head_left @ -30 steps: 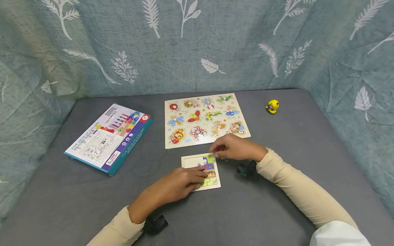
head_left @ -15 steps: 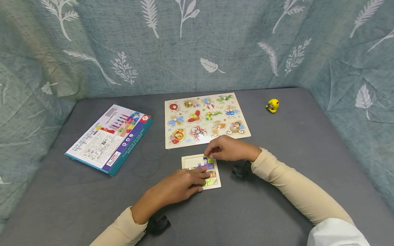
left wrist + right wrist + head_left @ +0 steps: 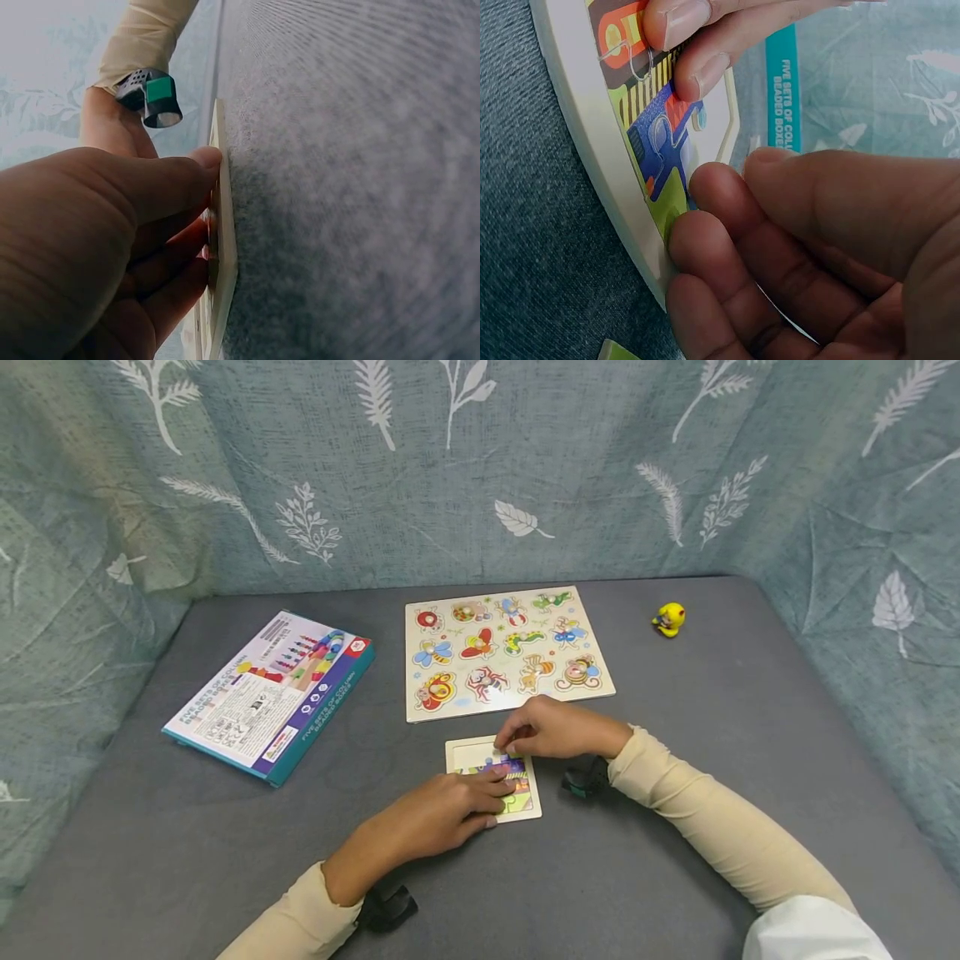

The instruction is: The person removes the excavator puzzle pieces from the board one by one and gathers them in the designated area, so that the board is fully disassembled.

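A small square wooden jigsaw puzzle [image 3: 534,802] with a pale rim lies in front of the person, several colourful pieces set in its lower and right parts. The left hand [image 3: 438,808] rests on it from the left, its extended fingers over the pieces and thumb at the near rim. At the upper right corner, the right hand [image 3: 555,728] has bent fingers. In the right wrist view, its fingertips touch a green corner piece [image 3: 666,210] beside a blue piece [image 3: 660,139]. Thumb and index tips sit close together, with no piece showing between them.
A larger insect peg puzzle [image 3: 510,652] lies just behind. To the left is a beaded-boxes carton [image 3: 270,693]; a yellow toy figure [image 3: 669,620] stands back right. A loose green piece [image 3: 617,351] shows beside the small puzzle. A leaf-patterned curtain [image 3: 480,477] hangs behind the table.
The right hand has moved left from the puzzle's right edge onto its upper right corner. The left hand has stayed on the puzzle, shifting only slightly.
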{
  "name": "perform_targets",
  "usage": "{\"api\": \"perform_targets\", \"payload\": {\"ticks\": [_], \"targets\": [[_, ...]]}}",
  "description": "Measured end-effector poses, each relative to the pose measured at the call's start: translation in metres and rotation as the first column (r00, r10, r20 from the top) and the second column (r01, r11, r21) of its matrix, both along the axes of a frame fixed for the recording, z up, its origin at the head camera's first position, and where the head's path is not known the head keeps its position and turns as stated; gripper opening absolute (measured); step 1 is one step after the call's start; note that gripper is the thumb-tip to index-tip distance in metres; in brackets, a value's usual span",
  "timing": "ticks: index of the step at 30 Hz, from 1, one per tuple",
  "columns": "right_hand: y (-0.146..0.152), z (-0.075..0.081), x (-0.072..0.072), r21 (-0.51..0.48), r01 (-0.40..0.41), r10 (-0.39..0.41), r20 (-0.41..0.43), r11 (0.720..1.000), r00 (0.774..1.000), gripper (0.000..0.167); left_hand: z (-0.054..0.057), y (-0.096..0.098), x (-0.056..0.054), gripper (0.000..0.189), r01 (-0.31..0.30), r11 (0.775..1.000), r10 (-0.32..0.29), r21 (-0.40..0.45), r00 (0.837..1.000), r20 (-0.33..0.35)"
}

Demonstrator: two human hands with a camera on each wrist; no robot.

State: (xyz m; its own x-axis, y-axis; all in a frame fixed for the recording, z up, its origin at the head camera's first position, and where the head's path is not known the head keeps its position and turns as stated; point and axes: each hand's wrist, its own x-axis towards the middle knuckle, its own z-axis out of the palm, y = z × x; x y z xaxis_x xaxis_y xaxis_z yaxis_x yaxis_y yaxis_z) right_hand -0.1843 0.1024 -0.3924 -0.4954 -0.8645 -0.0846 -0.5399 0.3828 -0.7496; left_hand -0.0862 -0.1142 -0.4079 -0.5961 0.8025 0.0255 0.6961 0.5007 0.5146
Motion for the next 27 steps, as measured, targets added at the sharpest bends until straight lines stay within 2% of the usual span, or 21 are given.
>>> {"api": "perform_targets", "payload": {"ticks": [9,15,22,27], "targets": [[-0.001,-0.0006,-0.0005,-0.002,-0.027,0.027,0.018,1.0,0.999,0.017,-0.0017,-0.0007,0.0001,0.037,0.012,1.0,-0.012,0.013,1.0,-0.011],[-0.0029,-0.0013,0.0,0.013,-0.029,0.029,0.004,0.999,1.0,0.019,-0.0026,-0.0002,0.0016,0.036,0.002,1.0,-0.002,0.015,1.0,-0.007],[-0.0054,-0.0037,0.0,0.0,-0.022,0.022,-0.051,1.0,0.998,0.02,-0.0024,-0.0002,0.0014,0.035,0.004,1.0,-0.004,0.018,1.0,-0.023],[-0.0066,-0.0024,0.0013,-0.007,-0.016,0.015,-0.047,1.0,0.999,0.02,-0.0015,-0.0002,0.0009,0.035,0.011,1.0,-0.011,0.01,0.999,-0.037]]}}
